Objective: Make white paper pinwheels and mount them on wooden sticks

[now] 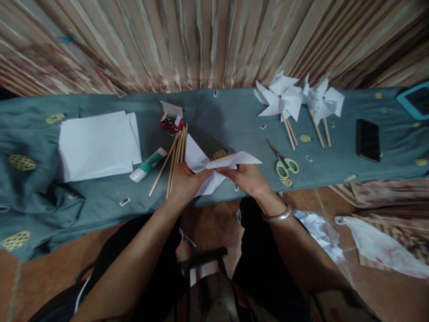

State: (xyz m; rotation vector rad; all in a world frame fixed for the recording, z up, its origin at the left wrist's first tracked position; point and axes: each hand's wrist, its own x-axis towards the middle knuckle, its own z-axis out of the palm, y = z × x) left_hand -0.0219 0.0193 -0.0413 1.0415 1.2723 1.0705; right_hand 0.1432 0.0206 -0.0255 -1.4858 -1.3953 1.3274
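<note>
Between my two hands is a white paper pinwheel [197, 154], its blades partly folded in toward the centre. My left hand [186, 181] pinches it from the left, thumb near the middle. From the right, my right hand [250, 178] grips a curled blade between thumb and fingers. Several wooden sticks [177, 154] lie just beyond and beside my left hand. Behind them stands an open small red box [171, 120] of metal pins or tacks. Scissors [284, 163] with yellow-green handles rest to the right of my right hand. The fingers under the paper are hidden.
A stack of white paper [97, 145] and a green-and-white tube [148, 164] lie left. Finished-looking pinwheels [279, 96] on sticks lie at the back right, near a dark phone [368, 140] and a blue-framed device [415, 100]. A curtain [201, 44] hangs behind the cloth-covered table [231, 120].
</note>
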